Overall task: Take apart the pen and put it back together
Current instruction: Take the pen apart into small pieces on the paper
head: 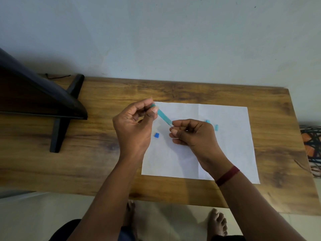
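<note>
Left hand [133, 126] fingers clamped on pen barrel [164, 116] far end, right hand [192, 134] fingertips pinching thin refill [171, 126] at its near end, above paper [225, 145] far-left corner.

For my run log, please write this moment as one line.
phase: pen apart | left hand: holds barrel | right hand: pinches refill at barrel end | paper: three loose blue parts

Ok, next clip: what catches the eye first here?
Two hands meet over a white paper sheet on the wooden table: the left hand grips a translucent teal pen barrel, and the right hand pinches a thin dark refill at its lower end. A small dark-blue plastic piece lies on the paper between the hands.
</note>
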